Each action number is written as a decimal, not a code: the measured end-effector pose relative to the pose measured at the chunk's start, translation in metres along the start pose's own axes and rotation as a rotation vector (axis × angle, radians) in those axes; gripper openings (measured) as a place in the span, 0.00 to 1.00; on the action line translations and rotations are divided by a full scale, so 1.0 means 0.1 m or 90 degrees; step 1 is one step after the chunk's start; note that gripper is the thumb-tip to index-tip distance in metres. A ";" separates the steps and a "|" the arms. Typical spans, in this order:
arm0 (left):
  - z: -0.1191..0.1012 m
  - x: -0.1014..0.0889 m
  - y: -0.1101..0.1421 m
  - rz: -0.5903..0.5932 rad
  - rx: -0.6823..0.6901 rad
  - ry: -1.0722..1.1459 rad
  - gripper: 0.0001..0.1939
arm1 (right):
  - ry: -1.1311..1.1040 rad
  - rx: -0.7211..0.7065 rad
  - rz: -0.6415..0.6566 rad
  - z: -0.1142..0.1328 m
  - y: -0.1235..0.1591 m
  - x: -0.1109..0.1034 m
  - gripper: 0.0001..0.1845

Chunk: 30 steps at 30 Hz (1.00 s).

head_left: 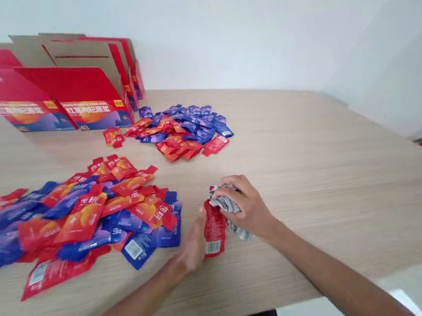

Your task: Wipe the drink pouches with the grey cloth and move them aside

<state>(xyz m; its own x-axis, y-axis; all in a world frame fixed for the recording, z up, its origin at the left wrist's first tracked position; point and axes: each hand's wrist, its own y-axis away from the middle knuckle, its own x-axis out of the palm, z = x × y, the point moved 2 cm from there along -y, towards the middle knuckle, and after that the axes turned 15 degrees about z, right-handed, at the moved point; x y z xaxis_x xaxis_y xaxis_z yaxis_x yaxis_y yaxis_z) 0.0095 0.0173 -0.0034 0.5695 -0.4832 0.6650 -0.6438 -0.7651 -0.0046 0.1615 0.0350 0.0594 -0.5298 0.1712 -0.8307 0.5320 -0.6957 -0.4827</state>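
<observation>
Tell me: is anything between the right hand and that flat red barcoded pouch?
Yes: a crumpled grey-white striped cloth, held in the right hand, sits between it and the red pouch, at its far end. Nothing else visible does.

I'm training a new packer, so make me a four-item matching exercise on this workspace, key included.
Things:
1. Crumpled cloth
2. Cardboard boxes
3. Larger pouch pile
4. Red pouch between the hands

Descriptions:
A. Mixed red and blue, lying left of both hands
B. Touching the left hand, barcode at its near end
C. Grey and white, gripped in the right hand
D. Red outside, brown inside, standing at the back left

Right pairs: 1-C, 2-D, 3-A, 4-B
</observation>
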 end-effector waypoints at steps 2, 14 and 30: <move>-0.01 0.01 -0.06 -0.020 0.031 0.045 0.30 | -0.008 -0.030 0.032 0.01 0.00 0.02 0.07; -0.11 -0.06 -0.06 -0.113 0.053 0.061 0.13 | 0.059 -0.253 0.236 0.19 0.07 0.08 0.16; -0.14 -0.02 -0.05 -0.127 0.002 0.066 0.11 | 0.056 -0.201 0.191 0.21 0.04 0.04 0.15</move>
<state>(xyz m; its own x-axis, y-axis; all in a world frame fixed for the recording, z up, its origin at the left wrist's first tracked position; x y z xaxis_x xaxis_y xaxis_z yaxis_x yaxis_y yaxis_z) 0.0045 0.0279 0.0057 0.6293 -0.2761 0.7264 -0.5226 -0.8422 0.1325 0.1473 0.0183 0.0602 -0.2704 0.0626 -0.9607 0.8367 -0.4783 -0.2667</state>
